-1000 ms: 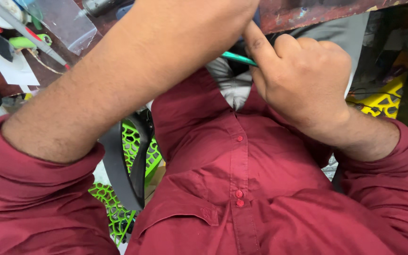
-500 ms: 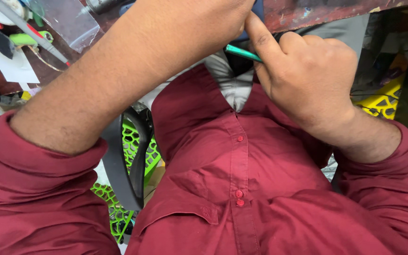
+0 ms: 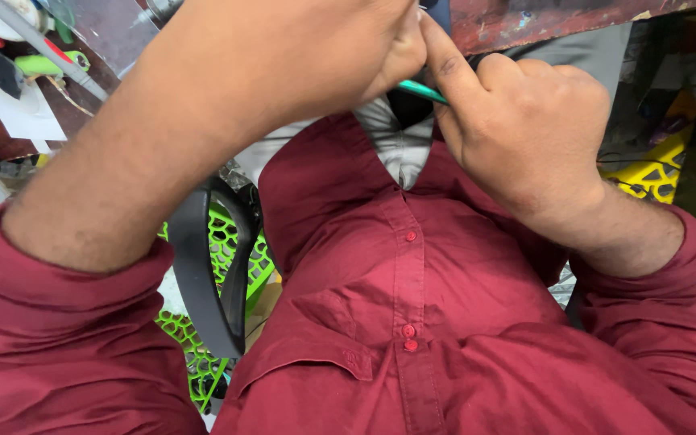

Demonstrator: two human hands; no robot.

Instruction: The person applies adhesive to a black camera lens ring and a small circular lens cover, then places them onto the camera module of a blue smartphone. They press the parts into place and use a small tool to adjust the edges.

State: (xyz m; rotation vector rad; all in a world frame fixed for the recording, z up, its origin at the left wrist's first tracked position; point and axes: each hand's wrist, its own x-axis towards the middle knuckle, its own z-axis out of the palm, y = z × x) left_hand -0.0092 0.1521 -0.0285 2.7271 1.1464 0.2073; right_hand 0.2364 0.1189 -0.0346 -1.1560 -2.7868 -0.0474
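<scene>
My right hand is closed in a fist around a thin green-handled tool, its index finger stretched along the shaft toward the top edge. My left hand is curled shut beside it, thumb pressed against the right index finger; whatever it grips lies under the fingers and cannot be seen. Both hands meet at the edge of a worn reddish-brown workbench. Below them I see my maroon buttoned shirt and rolled sleeves.
At the upper left lie a white paper, a grey rod and red and green tool handles. A black chair arm stands over green mesh crates. A yellow crate sits at right.
Both hands have shifted slightly up toward the bench edge, still pressed together on the green tool. The view has tilted a little.
</scene>
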